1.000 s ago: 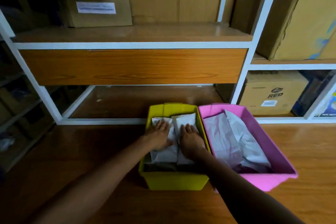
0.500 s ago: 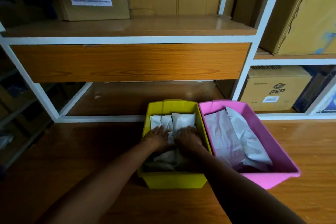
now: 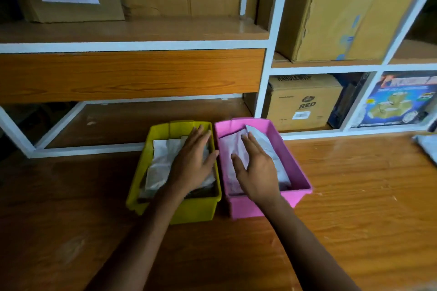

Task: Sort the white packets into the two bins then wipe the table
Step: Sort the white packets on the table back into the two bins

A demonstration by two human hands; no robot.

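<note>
On the table, left hand lies flat, fingers spread, on packets in the yellow bin; right hand, flat too, in the pink bin

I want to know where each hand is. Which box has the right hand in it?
The pink bin, the one on the right. The right hand lies flat on its white packets. The left hand is in the yellow bin beside it.

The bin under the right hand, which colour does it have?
Pink. The bin under the right hand shows best in the head view.
</note>
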